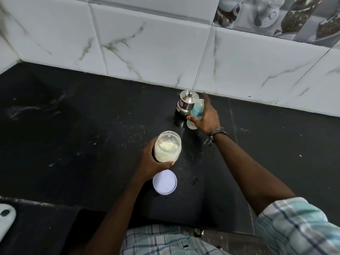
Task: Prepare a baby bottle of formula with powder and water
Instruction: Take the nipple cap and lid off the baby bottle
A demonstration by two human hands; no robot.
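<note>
An open clear jar [167, 146] of pale formula powder stands on the black counter [82, 126]. My left hand [150, 161] grips its side from the left. Its white lid [165, 182] lies flat just in front of the jar. My right hand [207, 118] reaches to the back of the counter and holds a baby bottle [195, 115] with a blue collar and clear cap; my index finger points away from it. The bottle leans next to a small steel pot [186, 103] with a knobbed lid.
A white marbled tile wall [165, 43] rises right behind the pot. A white object [5, 218] pokes in at the lower left on a lower dark surface. The counter's front edge runs near my waist.
</note>
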